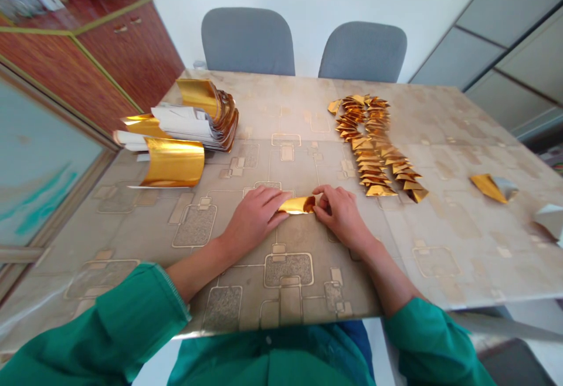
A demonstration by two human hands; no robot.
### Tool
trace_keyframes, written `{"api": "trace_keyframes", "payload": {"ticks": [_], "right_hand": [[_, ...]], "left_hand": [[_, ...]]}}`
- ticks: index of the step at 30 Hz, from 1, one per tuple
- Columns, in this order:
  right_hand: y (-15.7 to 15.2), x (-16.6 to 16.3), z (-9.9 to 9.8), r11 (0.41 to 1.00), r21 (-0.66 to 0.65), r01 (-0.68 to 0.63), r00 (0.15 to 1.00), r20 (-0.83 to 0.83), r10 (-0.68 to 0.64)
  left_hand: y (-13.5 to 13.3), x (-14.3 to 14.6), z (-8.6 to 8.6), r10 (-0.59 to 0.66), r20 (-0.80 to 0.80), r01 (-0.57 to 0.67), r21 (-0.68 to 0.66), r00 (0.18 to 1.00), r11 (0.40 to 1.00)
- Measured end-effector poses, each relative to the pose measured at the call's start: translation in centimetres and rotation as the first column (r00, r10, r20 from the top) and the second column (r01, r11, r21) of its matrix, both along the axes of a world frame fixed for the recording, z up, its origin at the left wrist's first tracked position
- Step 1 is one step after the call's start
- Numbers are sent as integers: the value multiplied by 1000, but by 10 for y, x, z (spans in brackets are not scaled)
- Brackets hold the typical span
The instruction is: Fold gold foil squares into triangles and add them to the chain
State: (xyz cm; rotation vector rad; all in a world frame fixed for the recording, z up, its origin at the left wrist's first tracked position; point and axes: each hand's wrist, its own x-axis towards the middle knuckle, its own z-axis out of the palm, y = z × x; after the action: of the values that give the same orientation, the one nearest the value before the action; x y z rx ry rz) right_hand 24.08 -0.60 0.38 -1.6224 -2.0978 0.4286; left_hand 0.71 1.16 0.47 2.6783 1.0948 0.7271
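Observation:
A small folded strip of gold foil paper lies on the table between my hands. My left hand presses its left end with curled fingers. My right hand pinches the strip's right end. Both hands rest on the tabletop near the front middle.
A stack of curled gold and white sheets sits at the back left, one gold sheet curling in front. Several folded gold pieces lie in rows at the right. A loose gold piece lies far right. Two grey chairs stand behind.

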Motion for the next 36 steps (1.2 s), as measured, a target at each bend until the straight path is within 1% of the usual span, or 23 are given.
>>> {"api": "trace_keyframes", "payload": {"ticks": [4,8,9,11,14,17,20,23,26,29,33,35,36], "right_hand": [[2,5,4,999,31,13,992,-126,-9],[5,10,8,991,102,91,967,-248,-63],[5,10,8,989,113,95,962,-264,-62],[6,10,9,990,128,58,960,-281,-19],[5,8,12,989,145,-24,958,-281,64],[3,5,13,978,195,-74,954,-271,126],[3,4,11,967,217,-135,967,-186,176],[4,2,5,971,180,-160,982,-71,175],[5,1,1,980,137,-147,987,-49,155],[5,0,2,984,125,-127,986,-92,139],[4,-1,4,977,163,-134,978,-138,157],[3,0,5,965,208,-161,969,-153,195],[3,0,5,957,231,-176,964,-156,215]], "left_hand": [[-4,1,3,-21,55,18,67,998,998],[-10,4,3,-109,91,100,104,990,990],[-11,4,2,-121,82,112,105,989,988],[-13,6,0,-135,50,129,99,990,987],[-14,7,-2,-153,3,152,77,988,985],[-14,7,-4,-151,-24,152,51,988,987],[-14,6,-4,-147,-40,148,27,988,989],[-14,6,-5,-138,-43,139,11,989,990],[-13,5,-6,-130,-14,130,-6,991,991],[-13,4,-5,-60,16,60,-28,998,998],[-13,3,-3,130,75,-125,-69,989,990],[-13,3,-2,172,121,-163,-77,978,984],[-12,3,-1,173,135,-164,-79,976,983]]}}
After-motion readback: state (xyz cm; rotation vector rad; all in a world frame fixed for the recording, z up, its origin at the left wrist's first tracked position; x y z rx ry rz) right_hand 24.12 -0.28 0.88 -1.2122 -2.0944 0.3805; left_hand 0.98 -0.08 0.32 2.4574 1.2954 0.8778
